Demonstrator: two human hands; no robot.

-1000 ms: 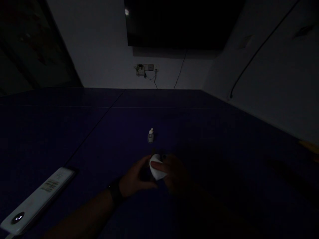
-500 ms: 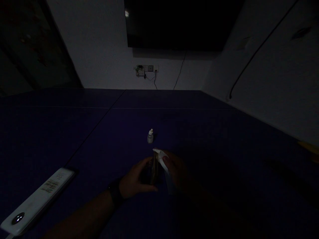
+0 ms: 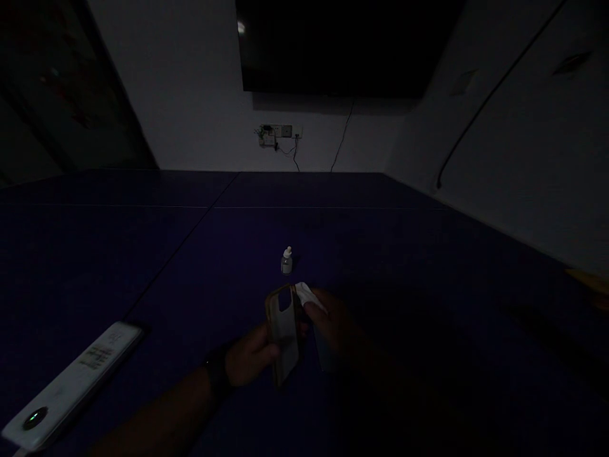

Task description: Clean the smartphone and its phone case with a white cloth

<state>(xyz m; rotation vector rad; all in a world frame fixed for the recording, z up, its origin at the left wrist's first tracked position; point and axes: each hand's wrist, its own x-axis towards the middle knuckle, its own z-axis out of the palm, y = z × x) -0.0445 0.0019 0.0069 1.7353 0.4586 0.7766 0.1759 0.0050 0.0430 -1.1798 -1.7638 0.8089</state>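
My left hand [image 3: 252, 355], with a dark band on its wrist, is closed around a phone case [image 3: 286, 339]. The case stands upright and tilted, its pale inner side and camera cut-out facing me. A white wipe or cloth [image 3: 307, 295] is pinched in my right hand [image 3: 335, 324], its tip against the case's upper right edge. Below the right hand lies a flat bluish-grey thing [image 3: 324, 349], partly hidden and too dark to name. Just beyond the case, a small dropper bottle [image 3: 286, 261] with a white top stands upright.
A long white device [image 3: 76, 381] with a round lit display lies at the left on the dark blue surface [image 3: 214, 247]. Wall sockets with cables [image 3: 280, 132] and a large dark screen [image 3: 347, 47] are on the back wall. Something yellow [image 3: 587, 279] shows at the right edge.
The phone case has turned from edge-on to showing its inner side, and my left fingers have closed round it. My right hand stays beside it with the white wipe.
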